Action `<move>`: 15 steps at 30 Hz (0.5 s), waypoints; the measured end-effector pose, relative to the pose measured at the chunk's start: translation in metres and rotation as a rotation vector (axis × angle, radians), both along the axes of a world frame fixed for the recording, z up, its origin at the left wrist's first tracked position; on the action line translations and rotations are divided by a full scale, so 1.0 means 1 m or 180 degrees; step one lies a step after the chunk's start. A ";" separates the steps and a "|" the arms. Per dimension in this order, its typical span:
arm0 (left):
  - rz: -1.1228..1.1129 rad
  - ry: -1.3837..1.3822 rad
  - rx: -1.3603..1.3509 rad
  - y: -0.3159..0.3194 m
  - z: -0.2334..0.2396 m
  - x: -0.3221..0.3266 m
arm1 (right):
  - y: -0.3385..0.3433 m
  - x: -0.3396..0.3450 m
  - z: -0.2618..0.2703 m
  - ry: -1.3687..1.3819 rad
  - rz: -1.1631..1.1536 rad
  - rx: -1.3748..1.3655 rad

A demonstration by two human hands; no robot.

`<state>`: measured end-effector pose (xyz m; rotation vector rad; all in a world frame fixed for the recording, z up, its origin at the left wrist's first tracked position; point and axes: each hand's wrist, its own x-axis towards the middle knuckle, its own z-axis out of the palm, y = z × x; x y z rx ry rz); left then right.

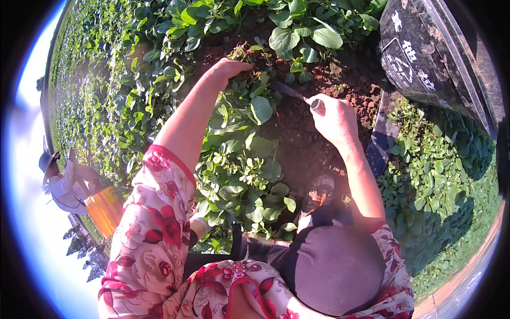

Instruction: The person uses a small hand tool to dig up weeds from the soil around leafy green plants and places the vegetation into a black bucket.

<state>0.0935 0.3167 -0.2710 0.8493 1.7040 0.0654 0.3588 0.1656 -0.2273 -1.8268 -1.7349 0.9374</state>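
My left hand (232,68) is closed around a tuft of small leafy plants (240,52), with pale, root-like strands showing above the knuckles. Its fingertips are partly hidden among leaves. My right hand (334,117) grips the round-ended handle (317,107) of a small hand tool. The tool's narrow metal blade (287,90) points left towards the plants by my left hand, and its tip is lost in shade and foliage. Reddish-brown crumbly soil (358,93) lies under and around the tool. Broad-leaved green plants (261,109) grow just below my left hand.
A dirty black plastic bin (422,52) bearing white writing leans in at upper right, near a dark flat strip (382,131). Dense crops (119,79) spread left. Another person (71,183) bends beside a yellow container (104,211). My shoe (320,187) stands on the soil.
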 end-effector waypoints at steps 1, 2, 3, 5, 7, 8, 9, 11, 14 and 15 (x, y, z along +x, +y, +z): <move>-0.0237 0.0083 0.0073 0.003 0.007 -0.003 | 0.004 -0.006 -0.004 0.0092 0.0024 0.0005; -0.0472 0.0170 0.0139 0.004 0.013 -0.006 | 0.008 -0.011 -0.003 0.0041 0.0094 0.0059; -0.0457 0.0426 0.0183 0.007 0.018 -0.006 | 0.012 -0.013 -0.008 0.0095 0.0127 0.0155; -0.0313 0.0793 0.0152 0.012 0.030 -0.004 | 0.020 -0.018 -0.009 0.0096 0.0158 0.0217; -0.0485 0.0309 0.0496 0.016 0.042 -0.011 | 0.025 -0.016 -0.014 0.0117 0.0176 0.0226; -0.0318 0.0270 0.0541 0.018 0.046 -0.008 | 0.025 -0.015 -0.015 0.0125 0.0185 0.0233; -0.0473 0.0096 0.0622 0.020 0.051 -0.008 | 0.024 -0.014 -0.016 0.0221 0.0126 0.0212; -0.0306 0.0185 0.0638 0.021 0.053 0.005 | 0.019 -0.010 -0.020 0.0149 0.0094 0.0256; -0.0939 0.0407 0.0555 0.018 0.060 0.029 | 0.011 -0.008 -0.014 0.0074 0.0086 0.0298; -0.1203 0.0879 0.0511 0.023 0.038 0.032 | 0.009 -0.008 -0.011 0.0056 0.0091 0.0308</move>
